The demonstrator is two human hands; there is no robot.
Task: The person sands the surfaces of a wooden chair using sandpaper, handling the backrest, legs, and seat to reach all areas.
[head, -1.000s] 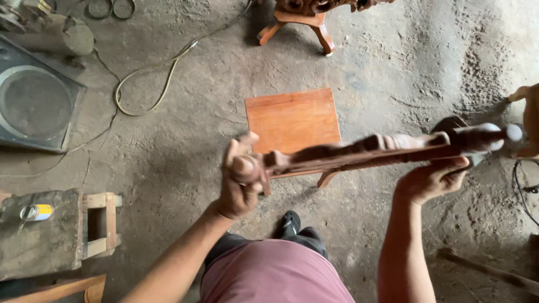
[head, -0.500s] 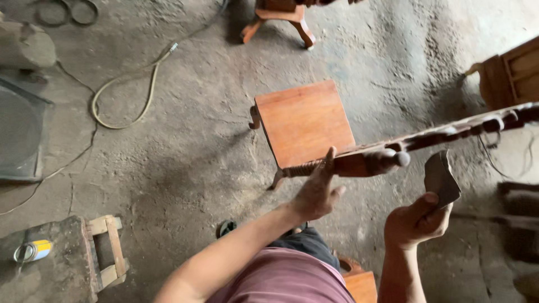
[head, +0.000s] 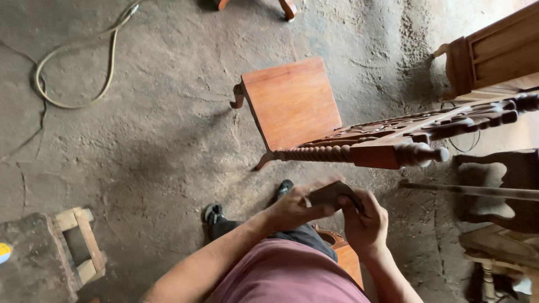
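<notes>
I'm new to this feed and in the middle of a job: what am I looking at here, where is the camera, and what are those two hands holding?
There is no machine here. One camera sits on a person's head and looks straight down, so you see their own arms, maroon shirt and dark shoes above a dusty grey concrete floor.

The left hand and right hand meet in front of the body, both gripping a small dark folded piece, possibly sandpaper; I cannot tell for sure.

Just beyond them is a reddish-brown carved wooden chair, its flat seat toward the camera and its turned back post reaching right. Neither hand touches it.

A pale hose loops on the floor top left, and a small wooden frame lies bottom left.
</notes>
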